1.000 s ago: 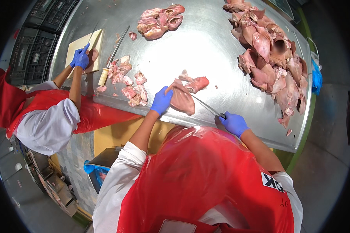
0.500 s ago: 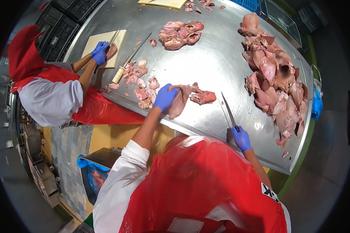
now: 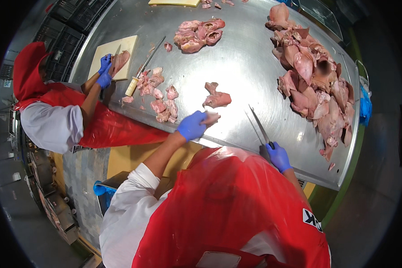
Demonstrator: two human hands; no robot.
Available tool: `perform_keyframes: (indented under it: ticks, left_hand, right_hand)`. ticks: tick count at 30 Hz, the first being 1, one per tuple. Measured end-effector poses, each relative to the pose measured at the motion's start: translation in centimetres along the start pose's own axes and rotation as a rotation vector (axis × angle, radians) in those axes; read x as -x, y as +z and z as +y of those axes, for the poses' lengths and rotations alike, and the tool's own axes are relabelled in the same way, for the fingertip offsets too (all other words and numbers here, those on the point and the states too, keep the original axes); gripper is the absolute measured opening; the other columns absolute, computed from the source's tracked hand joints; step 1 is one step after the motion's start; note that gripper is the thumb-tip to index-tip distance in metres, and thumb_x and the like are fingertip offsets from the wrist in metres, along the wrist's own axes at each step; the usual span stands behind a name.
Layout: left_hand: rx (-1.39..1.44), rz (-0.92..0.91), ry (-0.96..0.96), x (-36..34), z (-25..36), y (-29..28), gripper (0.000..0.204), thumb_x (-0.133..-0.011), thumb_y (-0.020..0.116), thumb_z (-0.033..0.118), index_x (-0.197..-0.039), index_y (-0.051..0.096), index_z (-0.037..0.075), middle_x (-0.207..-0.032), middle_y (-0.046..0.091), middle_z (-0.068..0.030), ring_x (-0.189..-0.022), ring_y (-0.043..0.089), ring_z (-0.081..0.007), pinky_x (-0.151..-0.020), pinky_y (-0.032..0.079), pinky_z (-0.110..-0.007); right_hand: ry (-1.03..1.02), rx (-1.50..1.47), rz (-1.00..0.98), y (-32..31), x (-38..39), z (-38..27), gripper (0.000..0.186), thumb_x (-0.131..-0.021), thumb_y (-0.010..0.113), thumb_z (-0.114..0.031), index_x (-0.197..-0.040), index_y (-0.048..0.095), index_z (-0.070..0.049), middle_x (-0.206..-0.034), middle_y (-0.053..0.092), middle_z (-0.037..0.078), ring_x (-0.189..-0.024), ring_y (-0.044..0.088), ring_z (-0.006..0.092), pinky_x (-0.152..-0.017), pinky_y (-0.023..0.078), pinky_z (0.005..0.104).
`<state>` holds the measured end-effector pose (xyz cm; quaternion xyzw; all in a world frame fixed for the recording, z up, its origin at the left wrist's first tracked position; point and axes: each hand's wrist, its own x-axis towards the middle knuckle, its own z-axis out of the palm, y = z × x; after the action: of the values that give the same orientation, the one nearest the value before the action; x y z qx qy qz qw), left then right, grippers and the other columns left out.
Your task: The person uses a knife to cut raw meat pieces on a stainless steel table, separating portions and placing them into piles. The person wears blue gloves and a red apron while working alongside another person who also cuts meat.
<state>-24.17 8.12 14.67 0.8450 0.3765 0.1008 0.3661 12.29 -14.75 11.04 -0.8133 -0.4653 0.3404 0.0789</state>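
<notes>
My left hand (image 3: 193, 125), in a blue glove, is closed around a pale pink flap of meat (image 3: 212, 118) near the table's front edge. Most of the flap is hidden by the fingers. To the right, my gloved right hand (image 3: 279, 157) grips a knife (image 3: 259, 125) by its dark handle, the blade slanting away over the steel table (image 3: 250, 67). Just beyond my left hand lies a reddish cut of meat (image 3: 217, 99). Several small trimmings (image 3: 164, 109) are heaped to its left.
A large pile of pink, ear-shaped meat pieces (image 3: 304, 64) covers the right side. Farther back sits a cluster of meat (image 3: 198, 35). At left a co-worker in a red apron (image 3: 116, 125) cuts meat on a white board (image 3: 131, 44); a sharpening steel (image 3: 152, 54) lies beside it.
My left hand has drawn the flap back toward the table edge, and it now shows as a much smaller piece. The right hand still holds the knife in nearly the same place.
</notes>
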Motion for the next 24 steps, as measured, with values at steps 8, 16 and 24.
perform_keyframes:
  ticks: [8,16,24]
  left_hand:
    - [-0.15,0.106,-0.049,2.3,-0.3,6.4,0.017,-0.084,0.06,0.016,-0.097,0.061,0.005,-0.101,0.059,-0.0186,-0.098,0.058,-0.038,-0.085,0.05,-0.051]
    - [0.223,0.769,-0.219,3.1,2.1,1.5,0.018,-0.095,0.054,0.016,-0.105,0.062,0.004,-0.093,0.064,-0.0244,-0.085,0.067,-0.0405,-0.073,0.052,-0.048]
    - [0.295,0.897,-0.426,-2.7,-4.6,-6.3,0.029,-0.095,0.063,0.024,-0.111,0.063,0.001,-0.101,0.068,-0.0232,-0.091,0.068,-0.038,-0.08,0.053,-0.044]
  right_hand:
    - [-0.368,0.303,-0.236,1.2,-7.5,-13.5,0.046,-0.101,0.051,-0.049,-0.109,0.063,-0.006,-0.096,0.073,0.024,-0.09,0.07,0.0438,-0.083,0.054,0.052]
    - [-0.391,0.474,-0.223,1.6,-9.3,-11.7,0.041,-0.102,0.053,-0.046,-0.111,0.063,-0.008,-0.095,0.075,0.019,-0.089,0.071,0.0406,-0.082,0.055,0.0499]
    - [-0.296,0.321,-0.165,-0.4,-6.2,-7.5,0.04,-0.101,0.056,-0.046,-0.106,0.064,-0.007,-0.091,0.072,0.025,-0.088,0.069,0.0456,-0.078,0.054,0.0533]
